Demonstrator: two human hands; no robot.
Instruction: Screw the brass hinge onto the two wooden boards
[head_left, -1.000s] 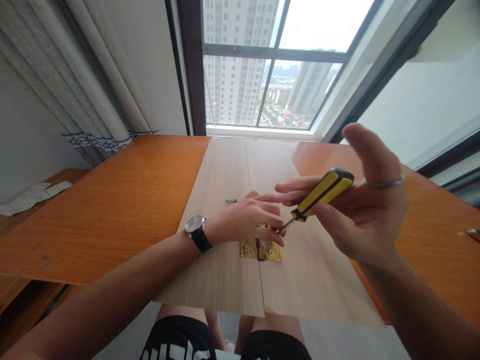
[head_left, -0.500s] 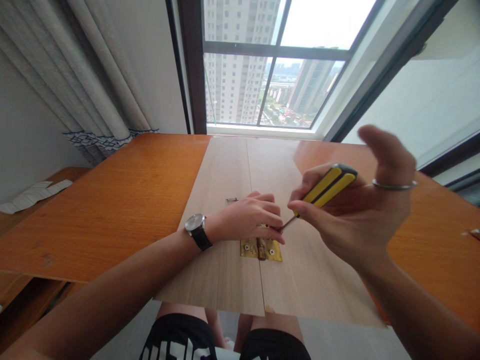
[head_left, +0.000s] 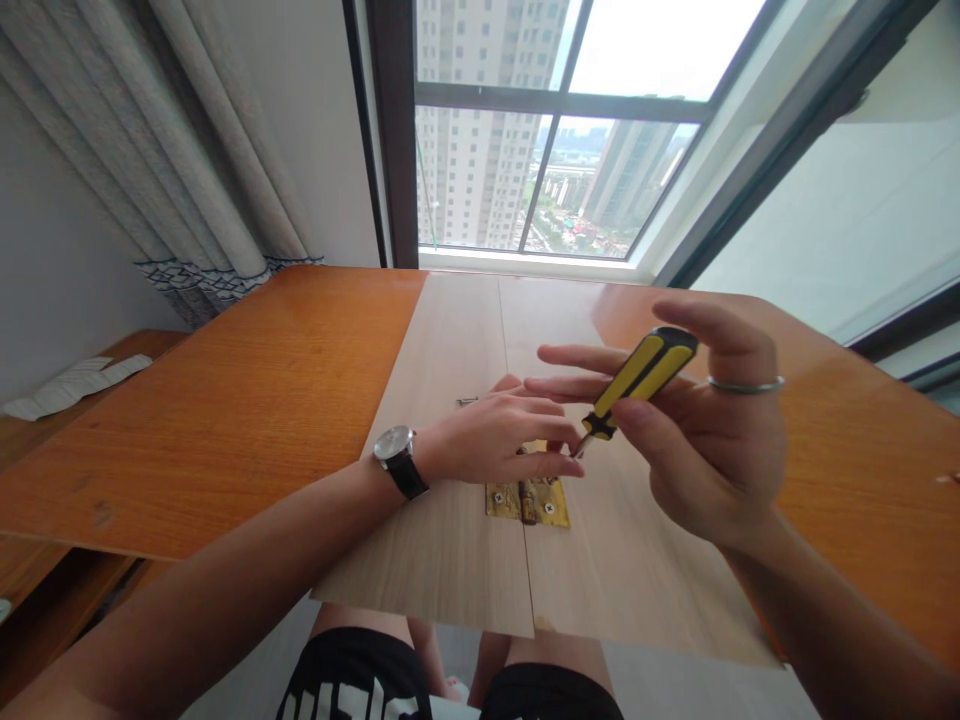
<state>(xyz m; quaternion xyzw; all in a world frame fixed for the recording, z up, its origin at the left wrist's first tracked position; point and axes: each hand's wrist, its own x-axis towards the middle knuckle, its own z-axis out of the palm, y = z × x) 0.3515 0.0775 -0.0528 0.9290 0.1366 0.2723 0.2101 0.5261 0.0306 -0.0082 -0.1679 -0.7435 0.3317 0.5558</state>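
My right hand point(head_left: 712, 430) holds a yellow-and-black screwdriver point(head_left: 641, 380) between thumb and fingers, some of the fingers stretched out. The screwdriver tilts, its shaft pointing down to the left at my left fingertips. My left hand point(head_left: 510, 435) is above a brass hinge point(head_left: 553, 508), thumb and fingers pinched around the tip; anything else in that pinch is hidden. Two pale wood boards meet at a seam, the left board point(head_left: 420, 530) and the right board point(head_left: 615, 560), and the hinge spans both. Screw heads show on its near end; my left hand covers part of the far end.
A small metal piece point(head_left: 466, 401) lies on the left board beyond my left wrist. The boards rest on an orange-brown table point(head_left: 247, 400). White strips point(head_left: 79, 385) are on a lower surface at the left. A window point(head_left: 555, 180) stands behind the table, a curtain point(head_left: 187, 150) at its left.
My right hand has shifted left, and its fingers have opened out along the screwdriver handle. My left hand stays over the hinge.
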